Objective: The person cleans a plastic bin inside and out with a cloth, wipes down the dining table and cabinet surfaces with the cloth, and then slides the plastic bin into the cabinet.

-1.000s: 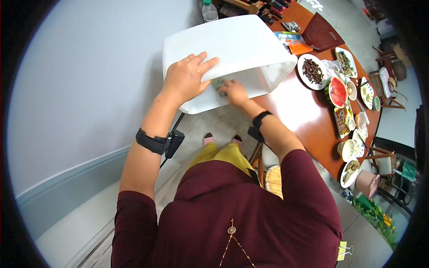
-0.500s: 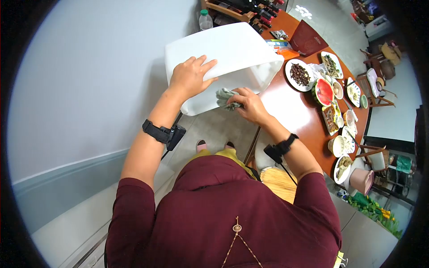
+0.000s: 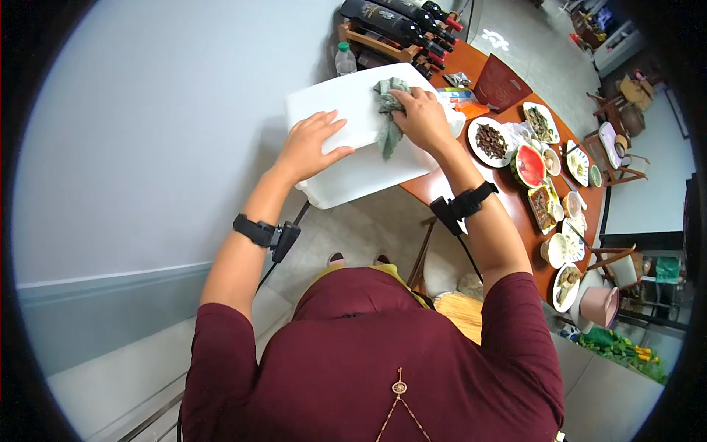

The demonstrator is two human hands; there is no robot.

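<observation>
A white plastic box (image 3: pixel 342 99) lies tipped at the wall end of the table, its opening facing me. My left hand (image 3: pixel 311 146) rests on the box's upper side near its edge, fingers spread. My right hand (image 3: pixel 426 121) holds a grey-green cloth (image 3: pixel 392 99) against the same upper side, farther to the right. Part of the cloth hangs over the box's edge. Dark straps with small devices are on both my wrists.
A wooden rack (image 3: pixel 375 46) with wine bottles (image 3: pixel 390 23) and a green-capped plastic bottle (image 3: pixel 345 59) stand behind the box. Along the brown table (image 3: pixel 508 195) are a plate of dark pieces (image 3: pixel 491 141), a cut watermelon (image 3: pixel 529 165) and several dishes. The wall (image 3: pixel 147 132) is at left.
My right hand has moved the cloth from the box's opening up onto its upper side. The box has tilted and sits slightly lower in view. My left hand stays on it.
</observation>
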